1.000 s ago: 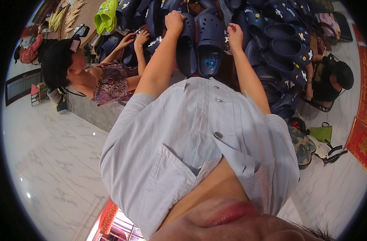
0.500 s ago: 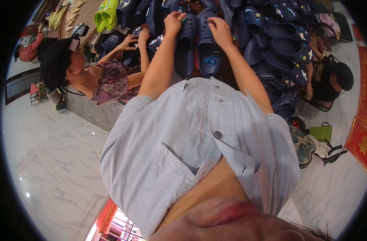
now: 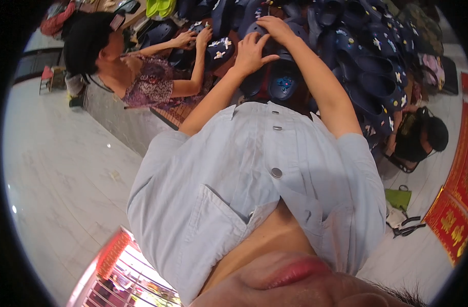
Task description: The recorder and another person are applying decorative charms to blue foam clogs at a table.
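Hands, left [image 3: 250,51] and right [image 3: 275,28], gripping dark navy foam clog [image 3: 275,84], top centre; crowded pile [image 3: 367,61] may snag, slip likely.

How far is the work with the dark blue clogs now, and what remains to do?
Done: many dark blue clogs in the pile already carry small flower charms. In hand: the left hand and the right hand both rest on a clog with a blue charm; the grip is hard to see. Left: several plain clogs show no charms. A co-worker's hands handle another decorated clog nearby.
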`<action>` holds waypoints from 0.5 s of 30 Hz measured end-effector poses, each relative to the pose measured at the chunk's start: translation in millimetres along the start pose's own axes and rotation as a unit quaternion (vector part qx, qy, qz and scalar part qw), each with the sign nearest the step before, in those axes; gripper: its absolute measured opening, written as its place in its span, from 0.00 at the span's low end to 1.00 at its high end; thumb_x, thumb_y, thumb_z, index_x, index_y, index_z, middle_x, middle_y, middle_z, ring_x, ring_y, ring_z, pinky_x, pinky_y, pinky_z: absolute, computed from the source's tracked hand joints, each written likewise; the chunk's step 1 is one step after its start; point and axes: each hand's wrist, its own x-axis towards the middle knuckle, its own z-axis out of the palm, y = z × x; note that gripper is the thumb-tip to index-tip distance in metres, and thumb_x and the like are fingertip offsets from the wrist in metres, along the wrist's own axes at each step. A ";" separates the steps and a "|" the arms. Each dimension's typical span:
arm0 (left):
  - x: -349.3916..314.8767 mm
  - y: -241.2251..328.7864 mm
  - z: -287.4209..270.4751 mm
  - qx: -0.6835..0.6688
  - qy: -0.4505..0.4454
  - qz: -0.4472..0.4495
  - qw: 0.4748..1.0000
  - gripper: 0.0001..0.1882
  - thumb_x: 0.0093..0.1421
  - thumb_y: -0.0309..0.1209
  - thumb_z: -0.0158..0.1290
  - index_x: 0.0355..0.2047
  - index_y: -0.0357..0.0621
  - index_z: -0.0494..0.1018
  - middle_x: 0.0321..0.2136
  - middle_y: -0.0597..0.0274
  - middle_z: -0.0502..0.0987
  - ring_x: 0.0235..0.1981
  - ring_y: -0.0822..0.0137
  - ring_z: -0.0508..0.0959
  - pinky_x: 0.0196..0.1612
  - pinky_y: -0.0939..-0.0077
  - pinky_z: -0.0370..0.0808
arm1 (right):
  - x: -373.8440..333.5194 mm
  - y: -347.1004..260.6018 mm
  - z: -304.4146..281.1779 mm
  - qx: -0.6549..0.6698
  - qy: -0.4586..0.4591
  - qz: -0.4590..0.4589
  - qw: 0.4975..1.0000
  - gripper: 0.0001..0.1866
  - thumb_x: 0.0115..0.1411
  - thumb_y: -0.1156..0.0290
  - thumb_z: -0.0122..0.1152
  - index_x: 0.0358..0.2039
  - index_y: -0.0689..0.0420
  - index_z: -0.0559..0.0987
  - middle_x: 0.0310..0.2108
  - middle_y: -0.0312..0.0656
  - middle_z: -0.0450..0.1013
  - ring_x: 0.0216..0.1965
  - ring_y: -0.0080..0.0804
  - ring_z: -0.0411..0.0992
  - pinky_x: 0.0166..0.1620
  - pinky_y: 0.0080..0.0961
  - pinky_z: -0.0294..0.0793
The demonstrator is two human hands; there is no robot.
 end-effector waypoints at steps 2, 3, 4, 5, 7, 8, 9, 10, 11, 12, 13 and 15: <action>-5.0 1.1 3.0 0.018 0.001 -0.025 1.000 0.33 0.46 0.58 0.59 0.48 0.52 0.72 0.47 0.49 0.69 0.50 0.49 0.67 0.51 0.55 0.64 | 1.1 1.2 -3.2 0.004 0.003 -0.008 1.000 0.15 0.54 0.71 0.49 0.41 0.54 0.78 0.47 0.40 0.72 0.51 0.36 0.68 0.52 0.31 0.69; -5.0 2.0 4.1 0.022 0.003 -0.037 0.999 0.33 0.46 0.58 0.59 0.48 0.52 0.72 0.47 0.49 0.69 0.50 0.49 0.67 0.51 0.55 0.64 | 2.6 1.5 -5.8 -0.010 0.003 -0.011 1.000 0.14 0.53 0.72 0.50 0.40 0.55 0.79 0.45 0.40 0.73 0.50 0.37 0.68 0.51 0.30 0.69; -5.1 2.8 5.0 0.018 -0.006 -0.043 0.999 0.33 0.45 0.58 0.59 0.47 0.52 0.72 0.48 0.50 0.68 0.51 0.50 0.67 0.50 0.55 0.64 | 4.9 2.1 -8.4 -0.031 0.000 -0.038 0.999 0.13 0.51 0.72 0.51 0.37 0.55 0.78 0.42 0.39 0.72 0.48 0.37 0.69 0.49 0.30 0.70; -5.1 3.1 6.8 0.013 -0.014 -0.045 0.999 0.33 0.45 0.58 0.59 0.47 0.52 0.73 0.48 0.51 0.68 0.51 0.50 0.67 0.50 0.55 0.64 | 7.4 1.3 -10.7 -0.028 -0.027 -0.010 0.999 0.11 0.50 0.73 0.51 0.35 0.55 0.78 0.41 0.38 0.71 0.47 0.37 0.69 0.49 0.31 0.71; -9.1 4.5 8.6 0.023 0.000 -0.053 0.998 0.33 0.45 0.58 0.59 0.46 0.52 0.73 0.48 0.52 0.68 0.51 0.51 0.67 0.50 0.56 0.64 | 9.5 -3.5 -13.0 -0.019 -0.035 -0.006 0.999 0.11 0.50 0.74 0.51 0.36 0.56 0.75 0.40 0.40 0.70 0.45 0.38 0.68 0.47 0.32 0.71; -8.1 6.2 9.8 0.024 0.002 -0.056 0.998 0.33 0.45 0.58 0.59 0.46 0.52 0.73 0.48 0.52 0.68 0.51 0.52 0.67 0.50 0.56 0.64 | 9.3 -0.1 -10.9 -0.019 -0.036 -0.006 0.999 0.11 0.50 0.74 0.51 0.36 0.56 0.75 0.40 0.40 0.70 0.45 0.38 0.68 0.47 0.32 0.71; -7.2 7.6 10.8 0.024 0.003 -0.058 0.998 0.32 0.45 0.58 0.59 0.45 0.52 0.74 0.48 0.52 0.69 0.51 0.52 0.67 0.50 0.56 0.63 | 10.4 3.1 -8.5 -0.026 -0.031 -0.004 0.999 0.12 0.51 0.75 0.51 0.37 0.56 0.74 0.40 0.42 0.70 0.45 0.41 0.68 0.47 0.34 0.70; -6.2 9.0 11.6 0.023 0.003 -0.057 0.998 0.32 0.45 0.58 0.59 0.45 0.52 0.74 0.48 0.52 0.69 0.51 0.52 0.67 0.50 0.56 0.63 | 10.5 5.9 -6.1 -0.033 -0.026 -0.002 0.999 0.12 0.51 0.75 0.51 0.38 0.57 0.74 0.40 0.44 0.70 0.45 0.43 0.67 0.47 0.35 0.70; -6.0 8.5 12.7 0.027 0.009 -0.055 0.998 0.32 0.45 0.58 0.59 0.45 0.52 0.74 0.47 0.52 0.69 0.51 0.52 0.67 0.50 0.56 0.63 | 10.5 6.6 -3.5 -0.033 -0.027 -0.003 0.999 0.12 0.51 0.75 0.51 0.38 0.57 0.74 0.40 0.44 0.70 0.45 0.43 0.67 0.47 0.35 0.70; -5.8 8.0 13.4 0.030 0.015 -0.052 0.998 0.32 0.44 0.58 0.59 0.45 0.51 0.74 0.47 0.52 0.69 0.51 0.53 0.67 0.49 0.56 0.63 | 10.0 7.0 -1.0 -0.030 -0.024 0.011 0.999 0.12 0.52 0.76 0.51 0.39 0.57 0.73 0.40 0.46 0.69 0.45 0.46 0.67 0.47 0.37 0.70; -5.7 7.4 14.0 0.031 0.016 -0.052 0.998 0.32 0.44 0.58 0.59 0.45 0.51 0.74 0.47 0.52 0.69 0.51 0.53 0.67 0.49 0.56 0.63 | 9.8 8.1 0.6 -0.027 -0.021 0.026 0.999 0.12 0.52 0.76 0.51 0.39 0.58 0.72 0.40 0.48 0.68 0.45 0.49 0.67 0.47 0.38 0.70; -6.3 5.9 15.4 0.016 0.019 -0.049 0.998 0.32 0.44 0.57 0.60 0.44 0.51 0.74 0.46 0.53 0.69 0.51 0.53 0.67 0.49 0.56 0.64 | 11.0 3.5 0.1 -0.029 -0.037 0.046 0.998 0.12 0.52 0.76 0.52 0.39 0.58 0.72 0.40 0.50 0.68 0.45 0.51 0.66 0.47 0.40 0.70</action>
